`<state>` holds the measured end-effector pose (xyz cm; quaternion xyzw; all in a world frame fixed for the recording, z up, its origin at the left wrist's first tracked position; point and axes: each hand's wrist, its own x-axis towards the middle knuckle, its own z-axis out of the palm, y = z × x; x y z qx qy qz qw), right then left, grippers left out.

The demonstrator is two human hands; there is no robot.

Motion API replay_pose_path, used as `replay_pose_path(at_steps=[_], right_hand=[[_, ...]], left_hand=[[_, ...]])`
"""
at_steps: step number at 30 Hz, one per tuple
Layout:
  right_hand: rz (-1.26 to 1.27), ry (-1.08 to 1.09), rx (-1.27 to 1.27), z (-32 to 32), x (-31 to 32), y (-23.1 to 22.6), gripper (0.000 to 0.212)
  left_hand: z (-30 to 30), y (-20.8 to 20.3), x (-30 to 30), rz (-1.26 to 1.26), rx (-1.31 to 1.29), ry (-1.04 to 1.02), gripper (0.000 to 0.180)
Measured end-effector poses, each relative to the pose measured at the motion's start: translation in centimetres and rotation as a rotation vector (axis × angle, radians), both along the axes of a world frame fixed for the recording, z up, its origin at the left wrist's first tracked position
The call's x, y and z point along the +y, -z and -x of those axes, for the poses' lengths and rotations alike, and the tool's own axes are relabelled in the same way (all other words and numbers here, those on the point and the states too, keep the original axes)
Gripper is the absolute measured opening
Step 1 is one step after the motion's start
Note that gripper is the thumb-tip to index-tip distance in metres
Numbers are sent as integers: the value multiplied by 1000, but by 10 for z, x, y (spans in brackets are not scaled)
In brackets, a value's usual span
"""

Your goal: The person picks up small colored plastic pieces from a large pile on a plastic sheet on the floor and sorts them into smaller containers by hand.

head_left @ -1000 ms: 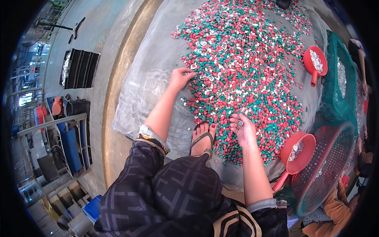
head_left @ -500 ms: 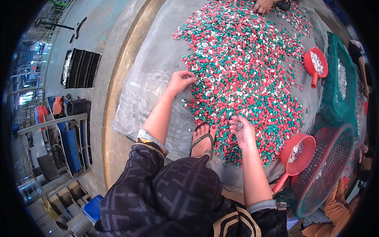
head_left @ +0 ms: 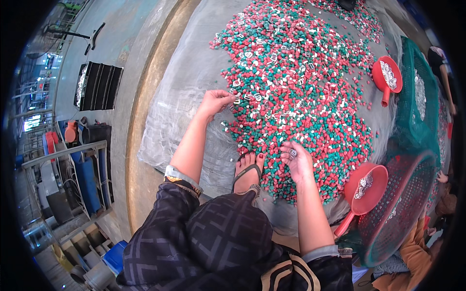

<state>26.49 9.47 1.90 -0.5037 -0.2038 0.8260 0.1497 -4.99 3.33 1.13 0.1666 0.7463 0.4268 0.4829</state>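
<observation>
A broad pile of small red, green and white pebble-like pieces (head_left: pixel 301 116) is spread before me, with flat white slotted buckles (head_left: pixel 257 97) scattered among them. At the pile's left edge is my left hand (head_left: pixel 213 104), thumb and fingertips pinched together. Whatever is between those fingertips is too small to make out. My right hand (head_left: pixel 298 164) hovers over the near part of the pile, palm turned up and fingers curled. A small pale buckle (head_left: pixel 293 153) shows in its fingers.
The pile lies on a grey sheet (head_left: pixel 179 106). Two red long-handled scoops (head_left: pixel 371 201) holding white buckles stand on the right, beside green mesh baskets (head_left: pixel 405 109). My sandalled foot (head_left: pixel 248 174) touches the pile's near edge. A black crate (head_left: pixel 101 86) stands at left; another person sits at lower right.
My left hand has drawn slightly left, still pinched. My right hand has barely moved. Another person's hand at the far end of the pile has left the view.
</observation>
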Motion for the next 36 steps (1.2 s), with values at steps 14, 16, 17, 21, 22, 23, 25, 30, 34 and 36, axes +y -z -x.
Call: replay_pose_path(at_steps=[14, 16, 17, 21, 22, 23, 25, 30, 34, 36], right_hand=[[245, 43, 194, 6, 2, -6, 55], [201, 44, 130, 0, 2, -3, 47], [179, 47, 96, 0, 1, -2, 43], [182, 47, 55, 4, -1, -1, 37], [172, 40, 47, 4, -1, -2, 36], [161, 33, 39, 5, -1, -3, 36], [146, 26, 31, 8, 0, -8, 34], [-25, -61, -29, 13, 1, -20, 24], [-177, -180, -34, 18, 0, -25, 25], [-238, -170, -19, 29, -5, -31, 21]], left_hand=[[-60, -26, 5, -23, 274, 248, 17], [-29, -5, -8, 80, 680, 173, 20], [-21, 1, -14, 128, 711, 180, 21], [-20, 12, -19, 252, 784, 233, 24], [-25, 14, -18, 265, 792, 251, 25], [-26, 16, -16, 270, 780, 242, 24], [-27, 18, -15, 281, 758, 220, 23], [-22, 8, -17, 97, 122, 58, 14], [-73, -32, 5, 33, -264, 164, 10], [-90, -31, 6, 19, -387, 286, 13]])
